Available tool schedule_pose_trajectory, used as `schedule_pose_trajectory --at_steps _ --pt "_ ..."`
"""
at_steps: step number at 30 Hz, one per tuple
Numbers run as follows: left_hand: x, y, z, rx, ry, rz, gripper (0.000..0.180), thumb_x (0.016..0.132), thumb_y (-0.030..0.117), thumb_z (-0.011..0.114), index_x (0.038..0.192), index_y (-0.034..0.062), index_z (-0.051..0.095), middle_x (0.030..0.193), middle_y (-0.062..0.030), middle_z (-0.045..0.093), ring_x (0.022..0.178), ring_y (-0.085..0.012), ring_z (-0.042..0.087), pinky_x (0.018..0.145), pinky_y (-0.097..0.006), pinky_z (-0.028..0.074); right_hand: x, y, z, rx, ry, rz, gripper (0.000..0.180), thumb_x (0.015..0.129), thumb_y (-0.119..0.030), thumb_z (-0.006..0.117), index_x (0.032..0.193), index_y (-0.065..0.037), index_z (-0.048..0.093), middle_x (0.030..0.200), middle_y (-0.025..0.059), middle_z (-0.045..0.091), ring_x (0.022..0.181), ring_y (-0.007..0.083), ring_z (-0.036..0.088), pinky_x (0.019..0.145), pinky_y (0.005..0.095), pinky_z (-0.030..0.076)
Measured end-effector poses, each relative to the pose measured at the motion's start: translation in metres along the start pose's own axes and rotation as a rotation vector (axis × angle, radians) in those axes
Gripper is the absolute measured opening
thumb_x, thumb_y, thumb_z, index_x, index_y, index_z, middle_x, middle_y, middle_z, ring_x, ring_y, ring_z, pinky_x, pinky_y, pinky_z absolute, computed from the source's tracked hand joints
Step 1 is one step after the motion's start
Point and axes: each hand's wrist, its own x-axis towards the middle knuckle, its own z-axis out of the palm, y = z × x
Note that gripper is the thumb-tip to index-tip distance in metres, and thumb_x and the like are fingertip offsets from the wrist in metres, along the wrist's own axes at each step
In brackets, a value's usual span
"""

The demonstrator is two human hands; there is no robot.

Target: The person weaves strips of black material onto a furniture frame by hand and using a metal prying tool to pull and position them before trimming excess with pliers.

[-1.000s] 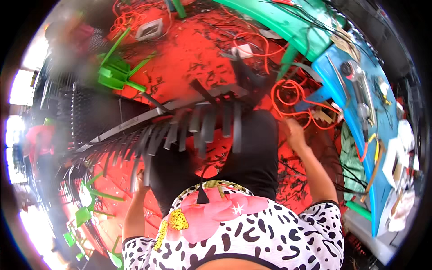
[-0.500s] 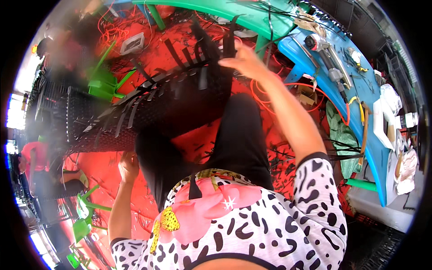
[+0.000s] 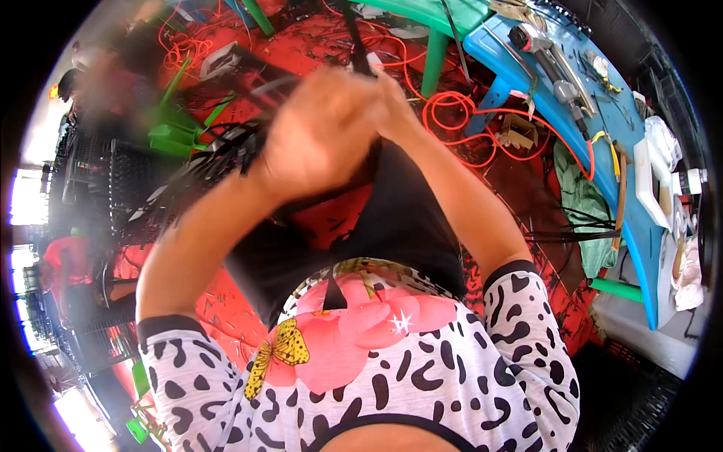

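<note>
At the middle of the scene, above the person's lap, the left hand [image 3: 320,135] and the right hand [image 3: 393,113] are raised and pressed close together. A second ago they were well apart, the left low by the hip and the right out on the long black bar of hanging strips [image 3: 226,154]. Since then the left has come up to meet the right, and the bar has swung away to the left, where it shows only as a blur. By my judgement both hands now work on one spot of that bar. One thin black strip [image 3: 355,34] rises from between them. The left grip looks curled, but blur hides whether it is clenched. The right grip is half hidden, so I cannot tell.

A small brown cardboard box [image 3: 517,132] lies on the red floor [image 3: 331,218], beside the orange cable [image 3: 452,105] and near the blue tabletop [image 3: 527,87]. A white tub [image 3: 646,177] stands far right on that tabletop. No label is legible.
</note>
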Motion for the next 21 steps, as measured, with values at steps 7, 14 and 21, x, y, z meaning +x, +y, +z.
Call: schedule_pose_trajectory --at_steps 7,14,21 --pt "-0.002 -0.047 0.020 0.084 -0.162 -0.616 0.047 0.077 0.021 0.069 0.117 0.0040 0.050 0.098 -0.0156 0.061 0.090 -0.0336 0.059 0.077 -0.039 0.048 -0.002 -0.044 -0.017 0.302 -0.222 -0.048 0.053 0.075 -0.007 0.072 0.123 -0.002 0.049 0.103 0.0017 0.059 0.091 0.0088 0.056 0.082 0.0259 0.046" --pt "-0.003 -0.051 0.021 -0.019 -0.491 -0.825 0.053 0.079 0.042 0.064 0.111 0.0008 0.053 0.083 -0.0200 0.064 0.082 -0.0369 0.061 0.071 -0.044 0.047 0.030 -0.087 -0.036 -0.193 -0.231 -0.234 0.009 0.089 -0.012 0.059 0.082 -0.008 0.060 0.077 -0.0009 0.054 0.067 0.0063 0.043 0.059 0.0251 0.036" --pt "-0.010 -0.048 0.019 -0.277 -0.515 -0.809 0.038 0.080 0.037 0.063 0.095 0.0020 0.062 0.079 -0.0197 0.063 0.079 -0.0371 0.060 0.069 -0.045 0.046 0.005 -0.101 -0.019 0.360 0.040 0.009 0.012 0.091 -0.011 0.055 0.083 -0.002 0.058 0.076 0.0030 0.055 0.068 0.0122 0.050 0.062 0.0271 0.041"
